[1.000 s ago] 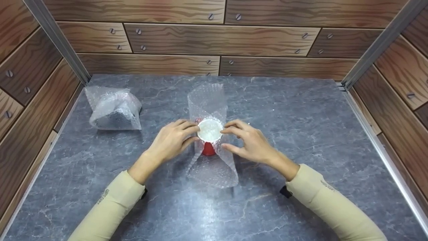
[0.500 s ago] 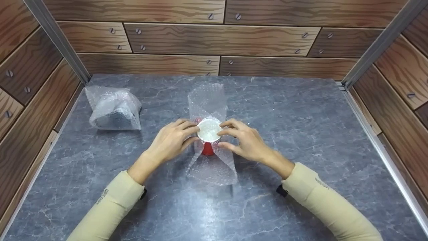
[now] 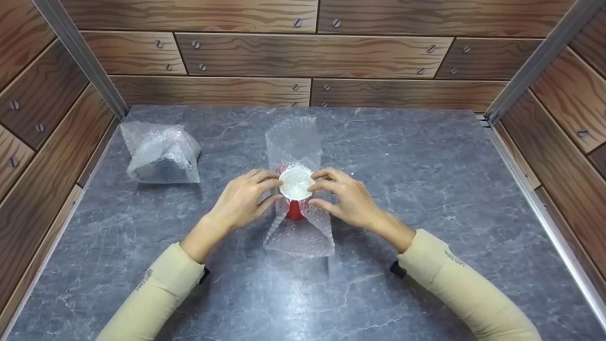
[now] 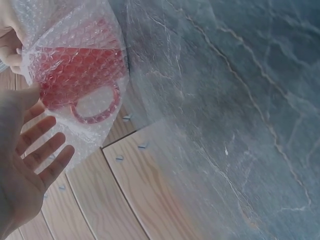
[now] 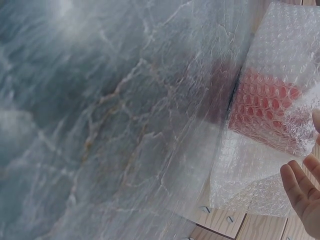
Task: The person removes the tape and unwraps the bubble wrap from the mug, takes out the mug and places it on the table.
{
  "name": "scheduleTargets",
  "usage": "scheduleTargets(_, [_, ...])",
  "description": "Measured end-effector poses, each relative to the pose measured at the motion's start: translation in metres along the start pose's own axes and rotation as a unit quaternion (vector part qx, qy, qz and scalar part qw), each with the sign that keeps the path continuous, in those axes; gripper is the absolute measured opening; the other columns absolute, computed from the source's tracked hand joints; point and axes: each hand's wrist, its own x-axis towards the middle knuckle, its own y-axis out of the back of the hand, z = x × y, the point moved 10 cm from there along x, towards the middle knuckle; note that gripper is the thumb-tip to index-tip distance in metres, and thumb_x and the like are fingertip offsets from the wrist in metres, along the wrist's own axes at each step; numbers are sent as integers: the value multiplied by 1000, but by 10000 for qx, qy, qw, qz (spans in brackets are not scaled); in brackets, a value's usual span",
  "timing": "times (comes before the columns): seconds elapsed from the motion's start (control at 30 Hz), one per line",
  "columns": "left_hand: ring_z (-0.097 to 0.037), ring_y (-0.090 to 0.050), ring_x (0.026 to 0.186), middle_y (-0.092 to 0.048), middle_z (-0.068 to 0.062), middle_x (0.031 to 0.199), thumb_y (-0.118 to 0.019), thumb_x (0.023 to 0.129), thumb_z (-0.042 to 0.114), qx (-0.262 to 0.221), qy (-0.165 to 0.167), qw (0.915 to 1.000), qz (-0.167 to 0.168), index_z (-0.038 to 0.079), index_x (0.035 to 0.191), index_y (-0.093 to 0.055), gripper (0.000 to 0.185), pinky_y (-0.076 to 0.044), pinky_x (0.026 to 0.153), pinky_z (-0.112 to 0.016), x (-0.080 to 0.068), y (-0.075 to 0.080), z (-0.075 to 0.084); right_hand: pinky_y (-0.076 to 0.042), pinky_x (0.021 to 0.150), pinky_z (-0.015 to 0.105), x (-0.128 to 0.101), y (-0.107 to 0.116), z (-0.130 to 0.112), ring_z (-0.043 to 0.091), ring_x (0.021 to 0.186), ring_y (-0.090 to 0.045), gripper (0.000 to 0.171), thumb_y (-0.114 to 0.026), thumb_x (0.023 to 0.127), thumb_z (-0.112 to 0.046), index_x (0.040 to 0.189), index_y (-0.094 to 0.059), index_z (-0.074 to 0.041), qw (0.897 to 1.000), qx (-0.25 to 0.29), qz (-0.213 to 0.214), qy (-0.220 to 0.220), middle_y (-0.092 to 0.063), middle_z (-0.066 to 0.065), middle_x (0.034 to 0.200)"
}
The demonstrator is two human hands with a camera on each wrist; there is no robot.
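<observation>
A red mug (image 3: 294,210) with a white inside stands upright in the middle of the table, wrapped in clear bubble wrap (image 3: 299,242). Some of the wrap appears to lie in its mouth, and two flaps spread out, one behind and one in front. The mug's handle (image 4: 100,118) shows through the wrap in the left wrist view. Fingertips of my left hand (image 3: 242,200) touch the left of the rim, its fingers spread and fairly straight. Opposite, my right hand (image 3: 349,199) rests fingertips on the rim's right side, thumb lower against the wrap.
Toward the back left of the grey marbled table (image 3: 435,189) lies another bubble-wrapped bundle (image 3: 164,156), its contents unclear. Wood-patterned walls (image 3: 312,56) and metal rails (image 3: 549,222) enclose the table at the back and sides.
My right hand has shifted slightly left, closer over the rim. The front flap of wrap has risen or drawn back a little. My left hand has barely moved.
</observation>
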Motion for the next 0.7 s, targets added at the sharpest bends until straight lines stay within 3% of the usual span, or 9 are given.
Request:
scheduleTargets(0.33, [-26, -71, 121, -74, -7, 130, -68, 102, 41, -4, -50, 10000, 31, 13, 121, -77, 35, -61, 101, -42, -3, 1, 12, -64, 93, 41, -1, -1, 0, 28, 115, -72, 26, -81, 92, -33, 112, -79, -16, 10000, 23, 24, -41, -70, 7, 132])
scheduleTargets(0.7, [-24, -72, 113, -76, -4, 119, -73, 99, 41, 96, -228, 9987, 445, 14, 115, -78, 32, -63, 96, -39, -5, 1, 29, -65, 89, 39, -1, -1, 0, 27, 111, -73, 26, -82, 91, -31, 112, -79, -15, 10000, 44, 52, -25, -70, 8, 132])
